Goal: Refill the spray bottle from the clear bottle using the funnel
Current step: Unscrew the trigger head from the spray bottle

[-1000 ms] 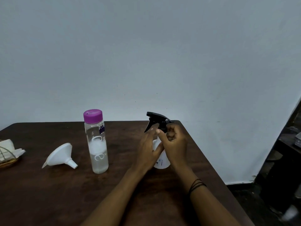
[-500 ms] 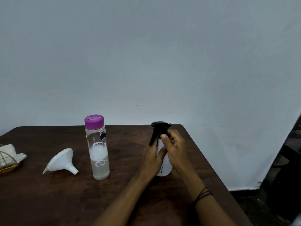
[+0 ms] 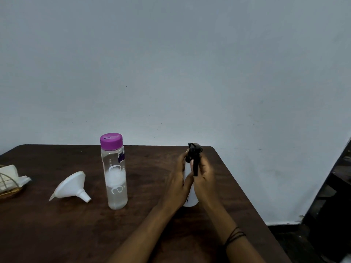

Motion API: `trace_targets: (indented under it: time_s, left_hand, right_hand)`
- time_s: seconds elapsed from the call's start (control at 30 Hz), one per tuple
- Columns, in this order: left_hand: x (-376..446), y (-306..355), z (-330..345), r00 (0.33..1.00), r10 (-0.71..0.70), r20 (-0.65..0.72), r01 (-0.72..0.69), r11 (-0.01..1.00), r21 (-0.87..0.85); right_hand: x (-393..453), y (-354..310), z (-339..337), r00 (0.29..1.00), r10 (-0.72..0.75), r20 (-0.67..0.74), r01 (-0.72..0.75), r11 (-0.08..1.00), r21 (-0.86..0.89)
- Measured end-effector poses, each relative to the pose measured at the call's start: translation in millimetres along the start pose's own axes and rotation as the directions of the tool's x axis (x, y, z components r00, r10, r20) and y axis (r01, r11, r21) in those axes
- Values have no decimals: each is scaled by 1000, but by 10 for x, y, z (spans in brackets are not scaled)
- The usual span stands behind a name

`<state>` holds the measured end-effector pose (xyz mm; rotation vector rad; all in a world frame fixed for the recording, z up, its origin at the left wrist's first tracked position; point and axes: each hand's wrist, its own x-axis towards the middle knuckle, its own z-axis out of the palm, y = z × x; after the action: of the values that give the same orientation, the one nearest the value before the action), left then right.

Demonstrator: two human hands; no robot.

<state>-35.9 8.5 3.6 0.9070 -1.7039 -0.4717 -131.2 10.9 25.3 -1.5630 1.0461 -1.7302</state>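
Observation:
A white spray bottle (image 3: pixel 190 198) with a black trigger head (image 3: pixel 194 154) stands on the dark wooden table (image 3: pixel 57 234). My left hand (image 3: pixel 177 185) wraps its body from the left. My right hand (image 3: pixel 206 179) grips the neck and trigger head, whose lever now points toward me. To the left stands the clear bottle (image 3: pixel 115 175) with a purple cap, partly filled with clear liquid. A white funnel (image 3: pixel 71 186) lies on its side further left, spout pointing right.
A wicker basket with white napkins (image 3: pixel 8 182) sits at the table's left edge. The table's right edge runs close beside the spray bottle, with dark furniture (image 3: pixel 332 196) beyond it. A pale wall stands behind the table.
The black trigger head has turned on the bottle, its nozzle swinging from pointing left round toward me. Both hands stayed on the spray bottle.

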Motion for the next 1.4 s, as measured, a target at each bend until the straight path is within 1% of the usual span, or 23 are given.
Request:
trace_targets:
  time_s: [0.03, 0.1, 0.17, 0.23, 0.33, 0.4, 0.53, 0.6, 0.7, 0.77, 0.87, 0.97, 1.03, 1.1, 1.13, 1.2, 1.27, 1.4]
  left_hand:
    - [-3, 0, -1, 1000, 5, -4, -5, 1000, 5]
    - [-13, -13, -2, 1000, 1, -4, -1, 1000, 8]
    - [-27, 13, -13, 1000, 2, -9, -2, 1000, 10]
    - [-37, 42, -24, 1000, 15, -11, -15, 1000, -12]
    - [-51, 26, -32, 1000, 14, -12, -14, 1000, -12]
    - [-48, -4, -22, 1000, 16, -16, -16, 1000, -17]
    - [-35, 29, -10, 1000, 4, -24, -5, 1000, -22]
    - [-37, 10, -12, 1000, 12, -27, -12, 1000, -4]
    - [-45, -33, -7, 1000, 11, -28, -10, 1000, 9]
    - [-45, -44, 1, 999, 13, -29, -12, 1000, 18]
    - [-42, -8, -3, 1000, 4, -27, -4, 1000, 8]
    - [-57, -26, -1, 1000, 10, -22, -10, 1000, 10]
    - [-58, -33, 2, 1000, 8, -23, -8, 1000, 12]
    - [-53, -28, 8, 1000, 8, -19, -8, 1000, 4]
    - [-52, -19, 7, 1000, 1, -14, -1, 1000, 1]
    - [-55, -19, 10, 1000, -14, -17, 14, 1000, 2]
    - [-57, -36, 13, 999, -18, -27, 19, 1000, 22]
    - [-54, -65, 25, 1000, -16, -24, 16, 1000, 16]
  right_hand:
    - [-6, -11, 11, 1000, -24, -5, 24, 998, -53]
    - [-21, -27, 42, 997, -46, -65, 37, 992, -121]
    - [-48, -60, 60, 988, -43, -150, 27, 994, -108]
    - [-78, -94, 57, 981, -46, -187, 32, 996, -79]
    - [-114, -132, 60, 988, -46, -146, 41, 999, -35]
    - [-102, -144, 72, 989, -71, -128, 66, 997, -43]
    - [-62, -140, 95, 973, -86, -216, 63, 992, -111]
    - [-68, -153, 93, 972, -61, -229, 45, 996, -72]
    - [-72, -173, 81, 984, -23, -175, 26, 1000, 13]
    - [-65, -180, 89, 989, -40, -145, 38, 999, -13]
    - [-55, -169, 100, 979, -58, -197, 42, 996, -84]
    - [-71, -179, 80, 976, -18, -216, 16, 1000, -13]
    - [-66, -178, 58, 985, -13, -174, 12, 1000, -3]
    - [-61, -168, 66, 991, -11, -137, 6, 999, -36]
    - [-58, -165, 82, 989, -19, -144, 11, 998, -62]
    - [-47, -161, 97, 980, -31, -198, 11, 995, -99]
    - [-52, -172, 94, 973, -43, -228, 23, 996, -92]
    - [-61, -195, 81, 983, -83, -162, 56, 984, -167]
